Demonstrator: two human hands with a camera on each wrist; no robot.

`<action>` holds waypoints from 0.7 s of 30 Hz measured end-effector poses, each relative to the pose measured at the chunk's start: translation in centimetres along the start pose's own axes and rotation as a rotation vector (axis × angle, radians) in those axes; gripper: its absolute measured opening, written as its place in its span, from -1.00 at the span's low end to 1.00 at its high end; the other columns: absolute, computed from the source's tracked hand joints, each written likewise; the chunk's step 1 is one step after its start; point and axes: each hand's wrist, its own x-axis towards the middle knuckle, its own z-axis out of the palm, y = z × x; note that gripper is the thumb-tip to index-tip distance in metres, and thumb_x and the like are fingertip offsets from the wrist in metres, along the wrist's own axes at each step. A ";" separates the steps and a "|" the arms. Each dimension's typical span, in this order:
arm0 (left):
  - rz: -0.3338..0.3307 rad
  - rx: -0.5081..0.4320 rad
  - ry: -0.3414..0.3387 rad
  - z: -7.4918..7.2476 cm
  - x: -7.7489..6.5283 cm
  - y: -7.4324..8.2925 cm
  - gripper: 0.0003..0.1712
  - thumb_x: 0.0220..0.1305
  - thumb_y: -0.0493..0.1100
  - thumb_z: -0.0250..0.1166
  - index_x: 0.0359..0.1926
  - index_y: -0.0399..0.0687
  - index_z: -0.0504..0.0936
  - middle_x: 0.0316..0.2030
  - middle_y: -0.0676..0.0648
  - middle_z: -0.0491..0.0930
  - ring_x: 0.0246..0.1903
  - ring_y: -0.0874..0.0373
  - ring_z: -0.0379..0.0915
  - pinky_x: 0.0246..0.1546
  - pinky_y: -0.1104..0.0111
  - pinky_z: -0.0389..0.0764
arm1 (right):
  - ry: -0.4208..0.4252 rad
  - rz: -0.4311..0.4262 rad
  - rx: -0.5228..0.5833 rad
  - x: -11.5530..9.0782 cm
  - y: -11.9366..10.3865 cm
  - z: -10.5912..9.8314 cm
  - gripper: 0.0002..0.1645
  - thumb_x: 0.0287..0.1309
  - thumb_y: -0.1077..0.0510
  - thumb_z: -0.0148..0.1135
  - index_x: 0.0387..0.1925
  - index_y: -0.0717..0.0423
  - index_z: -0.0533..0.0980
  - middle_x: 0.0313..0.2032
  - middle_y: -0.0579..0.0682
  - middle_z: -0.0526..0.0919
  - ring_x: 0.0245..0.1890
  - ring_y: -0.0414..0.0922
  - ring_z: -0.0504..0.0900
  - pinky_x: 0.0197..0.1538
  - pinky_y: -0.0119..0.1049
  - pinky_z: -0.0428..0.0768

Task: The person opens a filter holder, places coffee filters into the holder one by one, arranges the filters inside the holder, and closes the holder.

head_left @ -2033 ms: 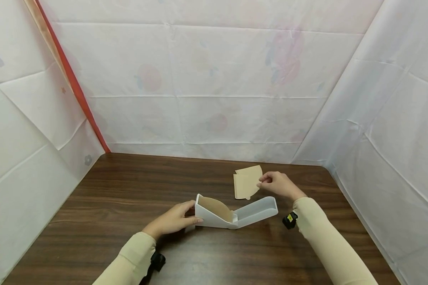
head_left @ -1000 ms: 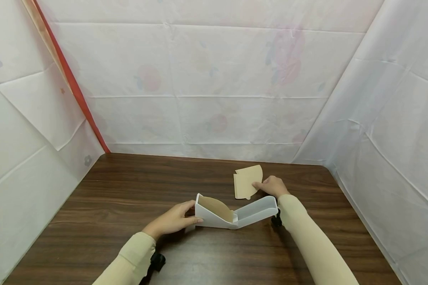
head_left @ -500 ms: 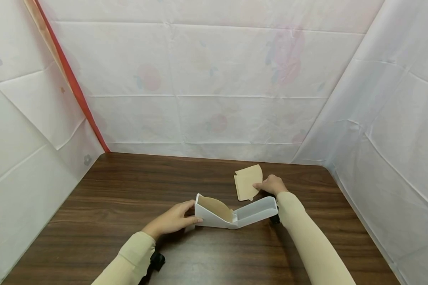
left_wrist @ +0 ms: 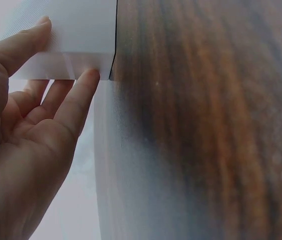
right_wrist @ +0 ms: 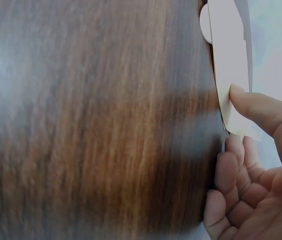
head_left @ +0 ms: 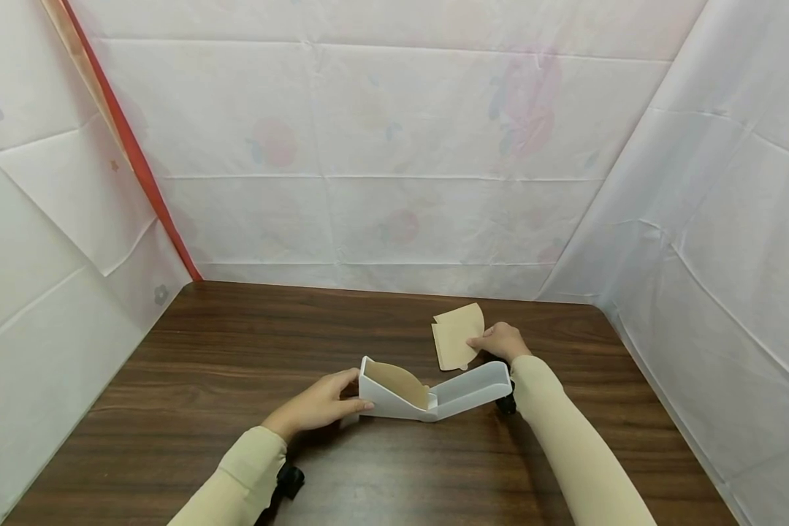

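A white coffee filter holder (head_left: pixel 394 407) stands on the table with its lid (head_left: pixel 471 391) swung out to the right. Inside it sit brown paper filters (head_left: pixel 397 382). My left hand (head_left: pixel 317 402) holds the holder's left end, thumb on the front face and fingers around the end, as the left wrist view also shows. Behind the lid, two overlapping cone-shaped paper filters (head_left: pixel 452 347) lie on the tabletop. My right hand (head_left: pixel 502 342) pinches the right edge of the nearer paper filter (right_wrist: pixel 228 65), thumb on top and fingertips at the edge below.
The dark wood-grain table (head_left: pixel 269 321) extends under everything. White printed sheets (head_left: pixel 381 146) hang behind it and on both sides. A red strip (head_left: pixel 138 161) runs down the left corner. Black wrist cameras (head_left: pixel 291 482) sit under the sleeves.
My right hand has moved left onto the paper filters and taken hold of the nearer one, which has shifted slightly toward me. My left hand and the holder have stayed put.
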 end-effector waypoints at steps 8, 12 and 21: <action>-0.004 -0.014 -0.007 0.0 0.1 -0.1 -0.58 0.38 -0.11 0.34 0.18 -0.11 0.50 0.03 -0.02 0.63 0.02 0.04 0.55 -0.04 0.25 0.58 | 0.036 -0.033 0.057 -0.1 0.5 -0.1 -0.66 0.17 -0.01 0.44 -0.55 0.15 0.66 -0.37 -0.01 0.64 -0.38 -0.07 0.46 -0.26 -0.20 0.47; -0.004 -0.013 -0.007 0.1 0.1 0.0 -0.58 0.38 -0.11 0.34 0.18 -0.11 0.49 0.03 -0.02 0.63 0.03 0.04 0.55 -0.04 0.25 0.58 | 0.033 -0.031 0.086 -0.2 0.7 -0.1 -0.70 0.19 0.02 0.43 -0.38 0.22 0.70 -0.27 0.06 0.66 -0.32 -0.03 0.49 -0.21 -0.16 0.49; -0.005 -0.015 0.000 0.1 0.1 0.0 -0.58 0.38 -0.12 0.34 0.17 -0.12 0.50 0.02 -0.03 0.64 0.02 0.03 0.56 -0.05 0.27 0.58 | 0.016 -0.031 0.110 -0.7 0.5 0.0 -0.69 0.26 0.01 0.37 -0.37 0.20 0.62 -0.43 0.00 0.57 -0.41 -0.08 0.43 -0.28 -0.22 0.42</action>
